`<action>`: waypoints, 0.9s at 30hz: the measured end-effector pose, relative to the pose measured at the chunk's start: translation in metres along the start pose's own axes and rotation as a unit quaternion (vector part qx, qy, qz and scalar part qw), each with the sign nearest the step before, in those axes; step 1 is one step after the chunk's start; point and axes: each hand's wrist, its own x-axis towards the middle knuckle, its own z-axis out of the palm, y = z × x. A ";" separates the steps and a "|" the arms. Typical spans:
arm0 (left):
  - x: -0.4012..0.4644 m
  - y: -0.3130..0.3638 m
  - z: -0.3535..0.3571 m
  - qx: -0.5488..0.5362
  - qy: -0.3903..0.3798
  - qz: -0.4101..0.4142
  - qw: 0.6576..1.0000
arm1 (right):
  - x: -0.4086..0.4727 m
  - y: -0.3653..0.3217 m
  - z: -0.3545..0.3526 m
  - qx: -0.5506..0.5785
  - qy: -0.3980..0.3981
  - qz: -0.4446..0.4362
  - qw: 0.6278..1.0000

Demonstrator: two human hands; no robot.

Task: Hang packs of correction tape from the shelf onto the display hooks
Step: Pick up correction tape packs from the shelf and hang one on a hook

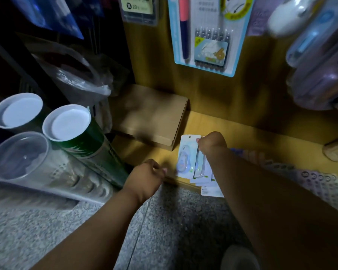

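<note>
We look down from head height at a low wooden shelf (pixel 242 129) in a dim shop corner, with both of our bare arms reaching toward it. Our right hand (pixel 212 142) is at the top of a small fanned stack of correction tape packs (pixel 191 162), fingers curled and pinching the upper edges of the cards. The packs lie flat on the shelf near its front edge, pale blue cards with clear bubbles, and the lowest ones stick out past the edge over the speckled grey floor (pixel 164 221). Our left hand (pixel 149 176) sits just to the left of the packs at the front lip of the shelf, fingers loosely curled; we cannot tell whether it touches the wood or holds anything. Behind the packs, at the back left of the shelf, rests a flat cardboard box (pixel 150 115). On the wall above hangs a blue card with a pen and refills (pixel 209 34), and at the far right hang blurred purple packs (pixel 320 80). To the left stand tall tubes with white lids (pixel 66 122), one green, beside a clear ribbed tube (pixel 20 156) and a crumpled clear plastic bag (pixel 82 75). A sheet of small purple pieces (pixel 320 184) lies on the shelf to the right of our right arm.
</note>
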 end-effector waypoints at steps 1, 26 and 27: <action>-0.002 0.002 0.000 -0.016 -0.001 -0.010 1.000 | -0.002 0.001 -0.005 0.009 -0.004 -0.010 1.000; 0.002 -0.001 0.025 -0.488 -0.089 -0.099 0.863 | 0.016 0.008 -0.019 0.098 -0.037 0.001 0.995; 0.004 -0.003 0.025 -0.490 -0.089 -0.099 0.862 | 0.020 0.007 -0.016 0.095 -0.042 0.006 0.995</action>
